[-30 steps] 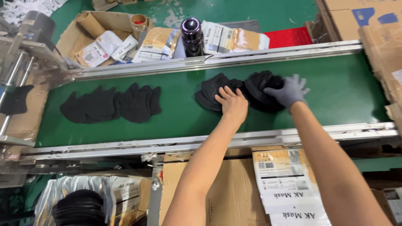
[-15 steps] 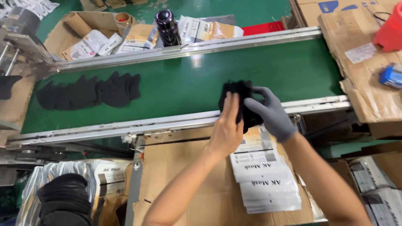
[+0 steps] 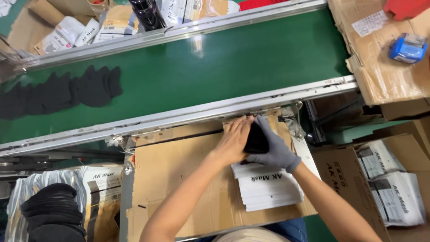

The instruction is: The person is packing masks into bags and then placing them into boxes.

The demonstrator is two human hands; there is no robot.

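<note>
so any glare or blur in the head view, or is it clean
Head view: a pale streak of glare sits on the green conveyor belt near its far rail; the left hand and gloved right hand around the black masks look slightly soft; shadows are faint, the lighting even; the black masks on the belt show little detail.

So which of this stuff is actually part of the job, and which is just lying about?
In use:
left hand
right hand, grey-gloved
black masks pressed between the hands
white pouches stacked beside the hands
cardboard worktop

Lying about:
masks on belt
blue tape dispenser
dark bottle
</note>
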